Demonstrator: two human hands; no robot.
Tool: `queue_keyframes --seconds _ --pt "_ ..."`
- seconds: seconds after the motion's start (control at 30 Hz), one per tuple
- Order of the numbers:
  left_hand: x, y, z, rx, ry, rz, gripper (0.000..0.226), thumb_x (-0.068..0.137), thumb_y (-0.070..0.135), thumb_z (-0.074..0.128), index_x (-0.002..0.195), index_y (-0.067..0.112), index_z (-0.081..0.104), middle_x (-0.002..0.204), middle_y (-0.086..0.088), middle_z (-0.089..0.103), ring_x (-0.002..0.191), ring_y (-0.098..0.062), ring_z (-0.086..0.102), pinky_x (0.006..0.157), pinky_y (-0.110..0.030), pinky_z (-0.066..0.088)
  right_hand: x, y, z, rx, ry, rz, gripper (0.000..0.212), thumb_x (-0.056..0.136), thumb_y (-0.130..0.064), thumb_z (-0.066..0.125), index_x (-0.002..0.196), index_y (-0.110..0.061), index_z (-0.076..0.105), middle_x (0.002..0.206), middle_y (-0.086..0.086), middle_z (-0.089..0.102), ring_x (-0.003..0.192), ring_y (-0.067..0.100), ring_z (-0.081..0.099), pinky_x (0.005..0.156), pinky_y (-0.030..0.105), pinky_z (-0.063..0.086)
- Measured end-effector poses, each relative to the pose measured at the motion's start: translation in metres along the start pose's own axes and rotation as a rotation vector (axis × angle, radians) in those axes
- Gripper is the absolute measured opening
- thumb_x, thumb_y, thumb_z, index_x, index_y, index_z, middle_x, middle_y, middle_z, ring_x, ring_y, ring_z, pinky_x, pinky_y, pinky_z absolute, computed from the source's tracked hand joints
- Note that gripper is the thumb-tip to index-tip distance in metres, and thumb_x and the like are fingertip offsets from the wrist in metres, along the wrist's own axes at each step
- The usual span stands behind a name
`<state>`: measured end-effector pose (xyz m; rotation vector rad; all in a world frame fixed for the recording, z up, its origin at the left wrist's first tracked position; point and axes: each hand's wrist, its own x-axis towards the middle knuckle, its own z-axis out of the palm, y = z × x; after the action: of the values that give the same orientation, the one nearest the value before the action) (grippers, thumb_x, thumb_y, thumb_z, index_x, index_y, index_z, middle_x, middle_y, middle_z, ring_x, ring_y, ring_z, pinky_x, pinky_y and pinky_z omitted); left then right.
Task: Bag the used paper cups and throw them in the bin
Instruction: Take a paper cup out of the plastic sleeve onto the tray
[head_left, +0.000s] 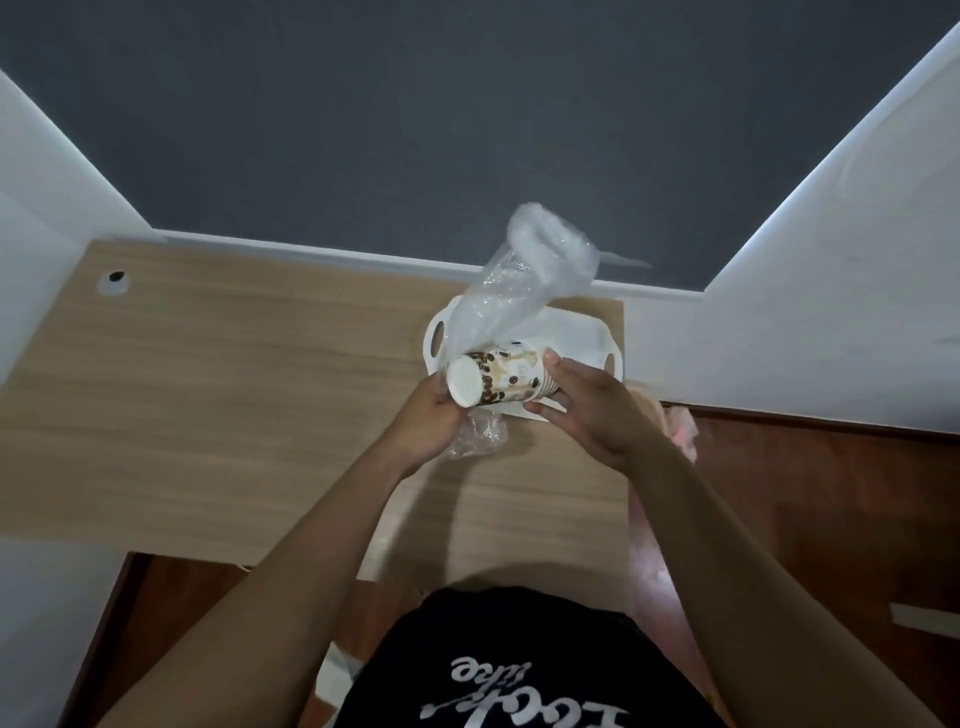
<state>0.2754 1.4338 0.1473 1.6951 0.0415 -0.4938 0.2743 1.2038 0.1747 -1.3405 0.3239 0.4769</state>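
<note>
Both hands work above a wooden worktop (234, 395): left hand (423, 418) grips a clear plastic bag (509, 280), right hand (587, 410) clasps nested paper cups (501, 375) sideways over a white tray (582, 332).

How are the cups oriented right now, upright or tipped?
Tipped on their side. The stack of paper cups lies roughly horizontal between left hand and right hand, white base toward the camera, rims toward the right hand.
</note>
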Motion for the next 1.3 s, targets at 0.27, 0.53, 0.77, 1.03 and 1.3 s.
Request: queue_keyframes --seconds 0.27,0.53,0.77,1.03,1.3 --pt "0.013 0.024 0.016 -0.084 -0.016 -0.023 0.039 0.113 0.025 0.058 0.149 0.037 0.057 0.135 0.016 0.075 0.119 -0.016 0.076 0.085 -0.035 0.061 0.007 0.008 -0.002 -0.298 0.128 -0.089 0.053 0.111 -0.008 0.053 0.162 -0.024 0.047 0.16 0.004 0.051 0.136 0.026 0.065 0.103 0.032 0.062" --pt "0.021 0.028 0.022 -0.017 -0.108 0.02 0.048 0.112 0.035 0.061 0.159 0.032 0.05 0.125 0.004 0.081 0.118 -0.017 0.077 0.095 -0.043 0.062 0.015 0.014 -0.015 -0.634 0.17 -0.126 0.095 0.076 -0.061 0.09 0.154 -0.051 0.037 0.147 -0.006 0.059 0.136 0.02 0.064 0.119 0.032 0.049" --pt "0.023 0.035 0.01 -0.009 -0.023 0.088 0.046 0.112 0.038 0.059 0.156 0.031 0.054 0.141 0.013 0.072 0.107 -0.017 0.08 0.079 -0.056 0.063 0.044 0.015 -0.032 -0.669 0.205 -0.194 0.069 0.077 -0.069 0.087 0.134 -0.037 0.065 0.123 -0.011 0.077 0.12 0.013 0.072 0.113 0.053 0.054" --pt "0.031 0.026 -0.004 -0.052 0.136 0.067 0.044 0.108 0.035 0.067 0.151 0.026 0.061 0.135 -0.012 0.068 0.091 -0.021 0.083 0.056 -0.027 0.06 0.065 0.029 -0.044 -0.616 0.242 -0.046 0.057 0.091 -0.042 0.086 0.141 -0.025 0.065 0.127 -0.012 0.075 0.107 -0.023 0.061 0.1 -0.008 0.033" --pt "0.029 0.032 -0.005 -0.02 0.125 0.065 0.039 0.107 0.034 0.068 0.146 0.029 0.065 0.123 -0.018 0.069 0.088 -0.022 0.084 0.059 -0.03 0.061 0.079 0.044 -0.036 -0.568 0.259 0.017 0.08 0.083 -0.053 0.09 0.149 -0.023 0.055 0.138 -0.009 0.07 0.131 0.016 0.065 0.111 0.033 0.047"
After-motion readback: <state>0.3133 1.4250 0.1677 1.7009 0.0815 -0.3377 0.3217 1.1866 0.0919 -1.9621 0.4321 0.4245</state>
